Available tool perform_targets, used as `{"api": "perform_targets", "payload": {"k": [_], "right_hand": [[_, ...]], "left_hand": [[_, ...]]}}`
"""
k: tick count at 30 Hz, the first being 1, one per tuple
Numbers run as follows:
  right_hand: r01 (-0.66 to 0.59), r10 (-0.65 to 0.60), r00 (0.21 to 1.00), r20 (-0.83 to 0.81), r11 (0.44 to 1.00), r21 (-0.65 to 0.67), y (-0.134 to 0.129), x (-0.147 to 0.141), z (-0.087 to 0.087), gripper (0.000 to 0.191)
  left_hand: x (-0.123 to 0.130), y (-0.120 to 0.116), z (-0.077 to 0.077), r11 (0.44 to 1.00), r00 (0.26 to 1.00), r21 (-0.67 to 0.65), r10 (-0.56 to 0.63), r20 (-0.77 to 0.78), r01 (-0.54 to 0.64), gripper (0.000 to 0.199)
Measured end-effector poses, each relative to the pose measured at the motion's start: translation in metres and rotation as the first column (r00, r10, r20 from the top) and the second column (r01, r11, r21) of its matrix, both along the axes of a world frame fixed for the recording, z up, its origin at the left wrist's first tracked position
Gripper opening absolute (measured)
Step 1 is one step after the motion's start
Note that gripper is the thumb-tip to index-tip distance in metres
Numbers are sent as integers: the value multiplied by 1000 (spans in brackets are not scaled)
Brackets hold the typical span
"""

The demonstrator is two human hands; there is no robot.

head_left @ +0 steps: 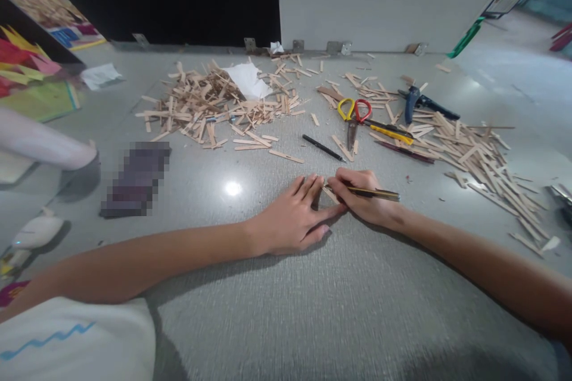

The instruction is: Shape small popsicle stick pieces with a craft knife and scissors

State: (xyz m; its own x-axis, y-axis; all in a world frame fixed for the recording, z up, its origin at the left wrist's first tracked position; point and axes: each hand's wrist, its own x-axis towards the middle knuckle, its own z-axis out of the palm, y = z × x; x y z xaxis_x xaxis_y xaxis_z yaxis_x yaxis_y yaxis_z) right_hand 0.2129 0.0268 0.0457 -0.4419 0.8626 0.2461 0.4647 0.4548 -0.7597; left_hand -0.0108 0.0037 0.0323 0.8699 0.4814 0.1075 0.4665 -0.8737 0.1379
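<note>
My left hand (292, 217) lies palm down on the grey table (277, 321), its fingers spread, with fingertips at a small wooden stick piece (330, 193). Facing it, my right hand (364, 196) is closed round a dark pencil (378, 192) with a gold end. The pencil's tip is largely hidden by my fingers, close to the stick piece. Just beyond both hands lies a black pen (324, 147). Scissors (352, 131) with one yellow and one red handle rest behind the pen, beside a yellow and black cutter (391, 132).
Wooden sticks are heaped at the back left (201, 101) and right (482, 155). A blue glue gun or clamp-like tool (413, 101) lies at the back right. A blurred dark rectangle (138, 178), a white mouse (39, 232) and white paper (248, 80) are also on the table.
</note>
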Motion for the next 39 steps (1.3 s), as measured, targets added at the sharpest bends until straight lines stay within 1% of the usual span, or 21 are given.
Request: {"api": "perform_targets", "payload": {"k": [3, 8, 14, 17, 25, 32, 33, 35, 37, 39], "right_hand": [[-14, 14, 1000, 10, 998, 59, 1, 0, -1, 50], [-42, 39, 999, 27, 993, 109, 0, 1, -3, 48], [-59, 51, 997, 60, 989, 136, -2, 4, -4, 47], [-63, 49, 994, 98, 987, 149, -3, 4, -3, 47], [-55, 36, 993, 115, 984, 171, -5, 6, -5, 44], [-56, 42, 997, 66, 974, 220, -6, 5, -6, 42], [-47, 35, 998, 57, 974, 220, -6, 5, -7, 42], [9, -16, 999, 31, 980, 200, -6, 5, -7, 45], [69, -70, 998, 2, 987, 143, -6, 5, -6, 48], [79, -79, 997, -2, 993, 86, -5, 5, -4, 52]], "left_hand": [[0, 0, 0, 1000, 1000, 7, 1, -24, -1, 59], [2, 0, 4, 1000, 999, 12, 4, -41, -3, 57], [4, -1, 9, 999, 998, 41, 7, -60, -5, 57], [4, -1, 9, 999, 999, 34, 8, -38, -7, 57], [4, -1, 10, 1000, 999, 26, 11, -39, -10, 51], [3, -1, 9, 1000, 999, 15, -1, -39, 1, 56], [3, 0, 8, 1000, 999, 16, -4, -47, 5, 56], [3, -1, 8, 1000, 998, 23, -1, -66, 2, 57], [3, -1, 7, 1000, 997, 30, 10, -73, -7, 57], [4, -2, 6, 999, 998, 29, 16, -63, -14, 58]]}}
